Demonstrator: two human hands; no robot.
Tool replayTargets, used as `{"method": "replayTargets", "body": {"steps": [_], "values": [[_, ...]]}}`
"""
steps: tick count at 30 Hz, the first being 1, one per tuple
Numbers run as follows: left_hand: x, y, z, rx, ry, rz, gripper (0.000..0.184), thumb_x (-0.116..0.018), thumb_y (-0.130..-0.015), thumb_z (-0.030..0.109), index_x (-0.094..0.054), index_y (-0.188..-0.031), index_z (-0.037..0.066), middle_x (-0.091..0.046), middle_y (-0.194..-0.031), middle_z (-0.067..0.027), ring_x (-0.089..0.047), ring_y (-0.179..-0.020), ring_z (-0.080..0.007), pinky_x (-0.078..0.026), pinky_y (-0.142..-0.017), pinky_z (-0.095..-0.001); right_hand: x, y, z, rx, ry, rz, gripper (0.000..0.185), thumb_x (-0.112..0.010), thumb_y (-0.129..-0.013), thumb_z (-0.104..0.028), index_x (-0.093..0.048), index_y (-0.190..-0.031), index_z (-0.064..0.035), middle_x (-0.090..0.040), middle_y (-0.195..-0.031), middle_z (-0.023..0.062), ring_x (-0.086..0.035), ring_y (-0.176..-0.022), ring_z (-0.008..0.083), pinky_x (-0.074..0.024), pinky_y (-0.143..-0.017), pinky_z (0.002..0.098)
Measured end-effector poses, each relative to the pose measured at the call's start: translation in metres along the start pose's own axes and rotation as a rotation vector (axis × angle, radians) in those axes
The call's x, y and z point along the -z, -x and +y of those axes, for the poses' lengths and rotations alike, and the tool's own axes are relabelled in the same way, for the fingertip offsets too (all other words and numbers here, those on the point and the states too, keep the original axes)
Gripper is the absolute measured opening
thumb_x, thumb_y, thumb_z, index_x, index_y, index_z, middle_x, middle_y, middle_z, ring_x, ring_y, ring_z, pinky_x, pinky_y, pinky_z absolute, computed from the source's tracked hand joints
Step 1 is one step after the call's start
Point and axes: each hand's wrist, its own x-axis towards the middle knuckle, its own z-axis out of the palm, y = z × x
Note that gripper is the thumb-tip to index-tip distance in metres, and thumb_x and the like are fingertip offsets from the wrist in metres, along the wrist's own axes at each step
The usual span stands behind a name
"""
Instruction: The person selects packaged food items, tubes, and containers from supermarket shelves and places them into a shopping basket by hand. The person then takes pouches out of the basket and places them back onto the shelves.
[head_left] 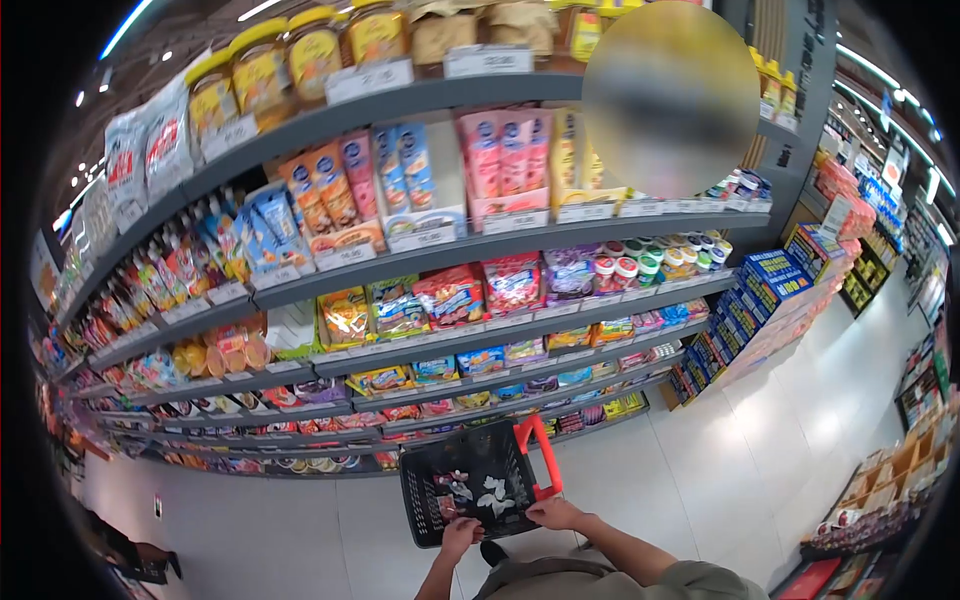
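Observation:
A black shopping basket (412, 500) with a red handle (543, 460) is low in the middle of the view, in front of my body. Several small packets (455, 488) and a white crumpled item (494, 496) lie inside it. My left hand (461, 537) is at the basket's near left rim, fingers curled; what they hold, if anything, is too small to tell. At the near right rim, by the lower end of the red handle, my right hand (554, 514) has its fingers closed on the basket's edge.
Curved shelves (500, 325) of bagged sweets, jars and tubs span the front. Stacked blue boxes (750, 310) stand at their right end. Another display (880, 490) is at the lower right. A person's dark-clothed arm (130, 550) shows at the lower left.

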Motion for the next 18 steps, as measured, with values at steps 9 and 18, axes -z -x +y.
{"method": "replayTargets", "body": {"steps": [9, 18], "values": [[-0.16, -0.009, 0.04, -0.117, -0.034, 0.127, 0.033, -0.064, -0.094, 0.035, -0.064, -0.105, 0.004, -0.066, -0.087, -0.0039, -0.064, -0.073, -0.0128, -0.053, -0.064, -0.0269, 0.091, 0.124, 0.121, -0.087, -0.019, 0.049, 0.029, -0.051, -0.093, -0.034, -0.071, -0.1, -0.0143, -0.07, -0.105, 0.0108, -0.064, -0.099, 0.0345, -0.0515, -0.087, 0.0449], [-0.261, -0.043, 0.062, -0.212, -0.291, 0.295, 0.042, -0.063, -0.092, 0.044, -0.063, -0.091, 0.002, -0.065, -0.073, -0.0053, -0.061, -0.063, -0.0158, -0.048, -0.059, -0.0317, 0.139, 0.205, 0.234, -0.158, 0.009, 0.033, 0.028, -0.056, -0.092, -0.037, -0.073, -0.105, -0.0188, -0.071, -0.104, 0.0094, -0.066, -0.098, 0.0332, -0.0535, -0.087, 0.0418]]}}
